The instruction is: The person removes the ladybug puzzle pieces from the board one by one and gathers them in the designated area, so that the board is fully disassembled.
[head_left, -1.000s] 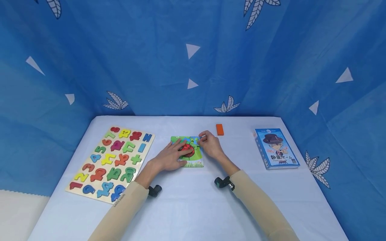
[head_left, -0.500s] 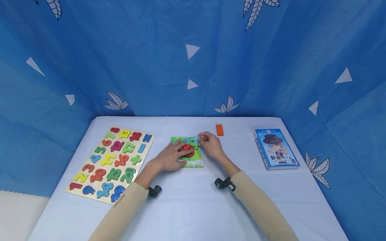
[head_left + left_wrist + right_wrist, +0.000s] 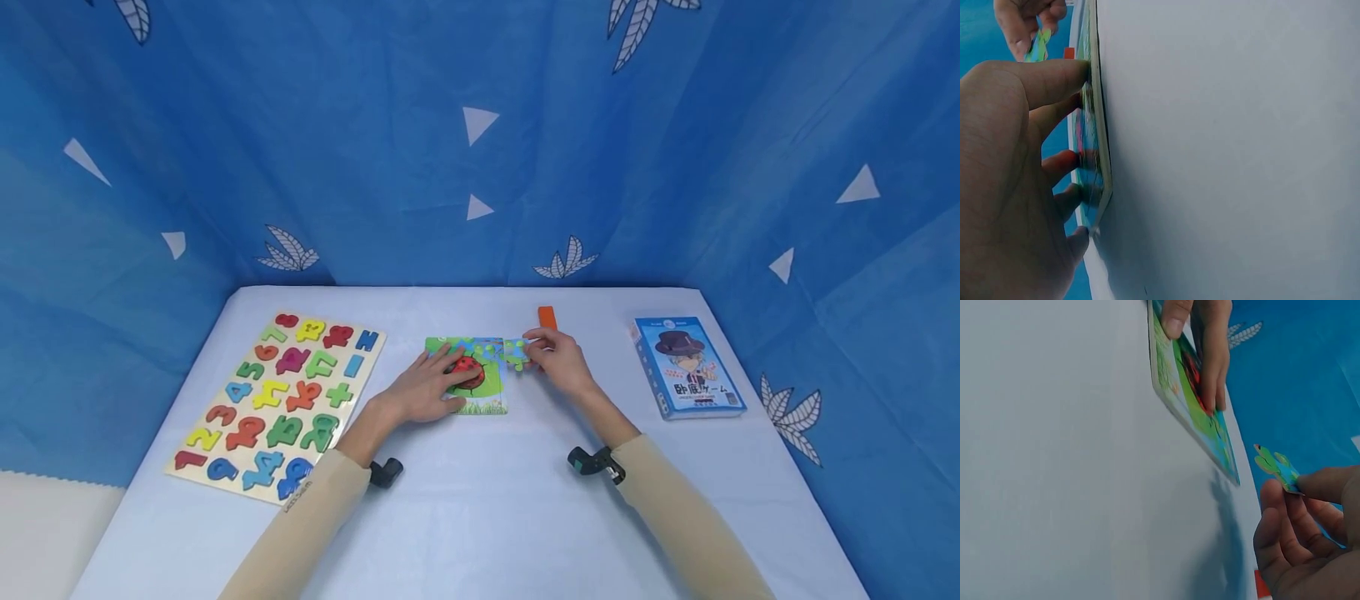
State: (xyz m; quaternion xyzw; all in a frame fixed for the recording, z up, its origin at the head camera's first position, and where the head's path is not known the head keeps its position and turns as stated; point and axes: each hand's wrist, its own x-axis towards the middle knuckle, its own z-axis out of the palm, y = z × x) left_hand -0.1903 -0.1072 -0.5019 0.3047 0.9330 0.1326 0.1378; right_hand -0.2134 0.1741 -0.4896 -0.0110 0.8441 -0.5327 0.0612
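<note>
A small square jigsaw puzzle (image 3: 487, 396) with a red ladybug on green grass lies on the table in front of me. My left hand (image 3: 427, 390) rests on its left part, fingers spread straight over the picture; in the left wrist view the fingertips press on its surface. Between thumb and fingers my right hand (image 3: 561, 360) pinches a green and blue puzzle piece (image 3: 1279, 469), held up just right of the puzzle's upper right corner. At that corner, the top edge of the puzzle shows a darker gap.
On the left lies a wooden number board (image 3: 273, 400) with colourful digits. A blue card game box (image 3: 690, 367) stands at the right. An orange block (image 3: 547, 317) lies behind my right hand. Blue patterned cloth (image 3: 405, 167) hangs around the white table (image 3: 480, 517).
My right hand has moved right, away from the puzzle's upper right corner, lifting out the puzzle piece it pinches. The left hand has stayed in place on the puzzle.
</note>
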